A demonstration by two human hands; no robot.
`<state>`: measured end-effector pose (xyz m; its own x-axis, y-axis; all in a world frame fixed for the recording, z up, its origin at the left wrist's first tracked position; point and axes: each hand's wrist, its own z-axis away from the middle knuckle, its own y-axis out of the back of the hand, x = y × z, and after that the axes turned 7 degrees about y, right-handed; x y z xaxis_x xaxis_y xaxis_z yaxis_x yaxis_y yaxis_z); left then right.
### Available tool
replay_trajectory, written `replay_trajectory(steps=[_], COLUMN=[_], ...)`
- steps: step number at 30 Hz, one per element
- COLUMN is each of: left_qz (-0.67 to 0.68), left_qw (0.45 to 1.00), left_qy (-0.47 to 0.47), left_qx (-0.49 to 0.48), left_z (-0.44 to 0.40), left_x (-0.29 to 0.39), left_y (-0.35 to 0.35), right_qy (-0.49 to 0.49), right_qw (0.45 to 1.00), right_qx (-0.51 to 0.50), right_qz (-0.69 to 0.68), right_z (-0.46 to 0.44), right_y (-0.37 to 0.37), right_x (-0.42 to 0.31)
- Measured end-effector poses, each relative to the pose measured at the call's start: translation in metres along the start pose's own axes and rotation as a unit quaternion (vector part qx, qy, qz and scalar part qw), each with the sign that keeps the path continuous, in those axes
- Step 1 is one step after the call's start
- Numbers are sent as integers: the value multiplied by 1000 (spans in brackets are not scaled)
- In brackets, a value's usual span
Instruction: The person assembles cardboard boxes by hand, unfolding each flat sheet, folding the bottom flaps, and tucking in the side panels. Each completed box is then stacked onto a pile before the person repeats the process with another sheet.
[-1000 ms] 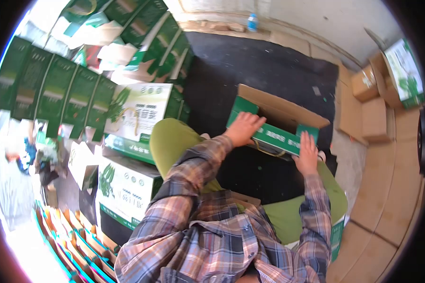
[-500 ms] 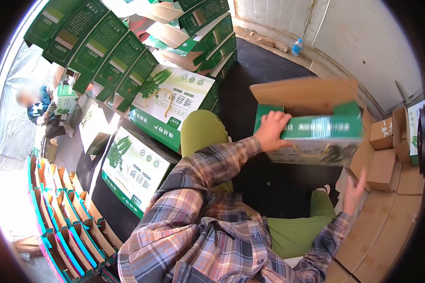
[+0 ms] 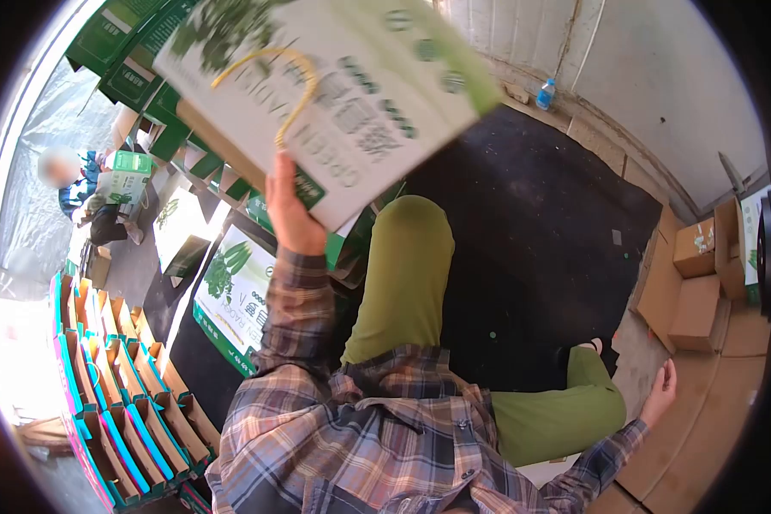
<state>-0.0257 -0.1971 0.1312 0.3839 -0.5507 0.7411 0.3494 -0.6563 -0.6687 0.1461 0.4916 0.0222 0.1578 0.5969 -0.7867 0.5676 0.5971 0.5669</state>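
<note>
Cardboard carton (image 3: 351, 103) with a smooth white face and a green printed edge hangs tilted in the air ahead and to the person's left, its outline softened by motion blur. Leafy vegetables are printed on one corner, dark lettering runs across it, and a twisted yellow cord handle (image 3: 312, 81) loops over the face. Raw brown board shows along its lower left edge. The left hand (image 3: 295, 206) grasps the carton at its lower edge, fingertips by the end of the cord; I cannot tell whether the cord is pinched too. The right hand (image 3: 661, 394) is free of any load, fingers loosely curled, out beside the plain brown boxes (image 3: 696, 313).

The raised carton blocks much of my view of the stacked green cartons (image 3: 128, 81) behind it. Below, the soft plaid left sleeve (image 3: 300, 295) crosses in front of another white carton (image 3: 231, 274). A bent knee in green cloth (image 3: 407, 257) rises beside the dark matte floor sheet (image 3: 531, 214). Narrow open-topped cardboard trays (image 3: 150, 428) stand in rows at lower left, a co-worker (image 3: 79, 193) sits beyond with a box, and a blue plastic bottle (image 3: 546, 94) stands near the pale wall (image 3: 660, 60).
</note>
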Motion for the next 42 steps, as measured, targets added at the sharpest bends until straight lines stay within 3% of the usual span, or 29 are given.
replay_trajectory(steps=[3,6,8,10,13,17,19,20,22,25,30,32,34,35,36,37,38,39,40,41,42], left_qz=[84,71,43,45,22,24,24,21,24,12,-14,-152,-279,-383,-262,-152,-200,-292,-402,-543,-593], left_qw=[995,995,987,982,978,976,973,974,973,976,958,941,926,893,918,927,909,891,857,744,715], left_qy=[41,63,78,98,105,130,144,141,155,156,205,157,132,85,134,272,225,177,130,172,25], left_qx=[-21,21,135,155,180,173,181,179,169,151,201,259,219,220,267,207,287,298,297,349,369], left_z=[-3,-16,-30,-39,-44,-63,-67,-68,-70,-71,-82,-78,-115,-128,-100,-95,-95,-87,-136,-135,-90], left_x=[2,-20,-42,-59,-62,-64,-62,-64,-65,-65,-63,-63,-65,-69,-64,-55,-56,-54,-50,-35,-34], left_y=[37,88,130,159,158,170,165,166,165,163,180,172,237,262,207,198,195,187,252,247,193], right_qy=[-31,-75,-102,-148,-110,-130,-94,-9,-41,-100,-194,-254,-334,-383,-418,-443,-503,-557,-580,-607,-640], right_qw=[999,996,993,985,992,986,958,927,912,906,905,903,901,896,897,893,860,824,811,787,756], right_qx=[15,33,43,39,38,-21,-64,-70,-97,-132,-170,-157,-125,-94,-30,32,70,104,71,95,110], right_qz=[20,29,27,77,42,99,265,369,395,389,339,308,248,203,142,77,39,-1,-5,-51,-77], right_z=[11,30,48,67,105,160,186,198,212,230,252,273,286,298,316,333,338,342,352,364,372], right_y=[14,24,27,26,30,28,27,23,18,5,-22,-28,-42,-49,-53,-62,-67,-69,-69,-75,-75], right_x=[24,47,60,73,148,182,219,227,236,232,207,199,182,177,182,188,173,158,160,158,152])
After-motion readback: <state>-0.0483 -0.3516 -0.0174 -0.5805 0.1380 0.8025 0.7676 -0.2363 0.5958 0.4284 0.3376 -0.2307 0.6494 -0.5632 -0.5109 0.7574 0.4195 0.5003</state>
